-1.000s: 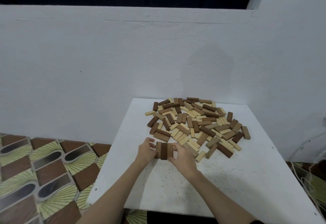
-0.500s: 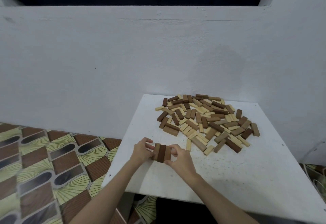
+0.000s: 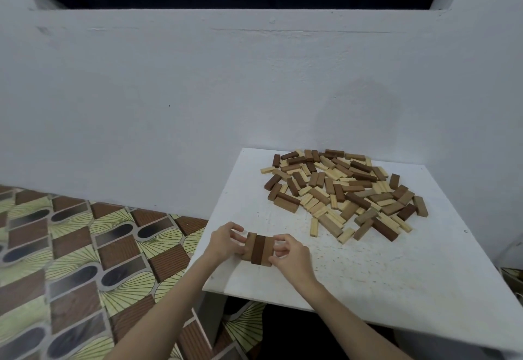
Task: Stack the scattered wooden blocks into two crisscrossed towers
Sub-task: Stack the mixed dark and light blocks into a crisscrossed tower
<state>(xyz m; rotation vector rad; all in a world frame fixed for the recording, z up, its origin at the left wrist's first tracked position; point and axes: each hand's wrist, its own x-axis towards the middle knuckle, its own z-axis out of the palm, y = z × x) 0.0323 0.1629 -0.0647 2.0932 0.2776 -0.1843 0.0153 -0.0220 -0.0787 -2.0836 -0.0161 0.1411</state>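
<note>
Three wooden blocks lie side by side as one row (image 3: 259, 249) near the table's front left corner: a dark block between two lighter brown ones. My left hand (image 3: 225, 242) presses the row's left side with curled fingers. My right hand (image 3: 291, 255) pinches its right side with thumb and fingertips. Behind them, a wide pile of scattered blocks (image 3: 342, 189) in pale, mid-brown and dark wood covers the far half of the white table (image 3: 396, 269).
The table stands against a white wall (image 3: 226, 90). Its left edge and front edge are close to the row of blocks. A patterned brown and yellow floor (image 3: 70, 260) lies to the left. One pale block (image 3: 313, 227) lies apart from the pile.
Both hands slid the three-block row toward the table's front left corner, away from the pile. The view has swung left, so the table sits further right.
</note>
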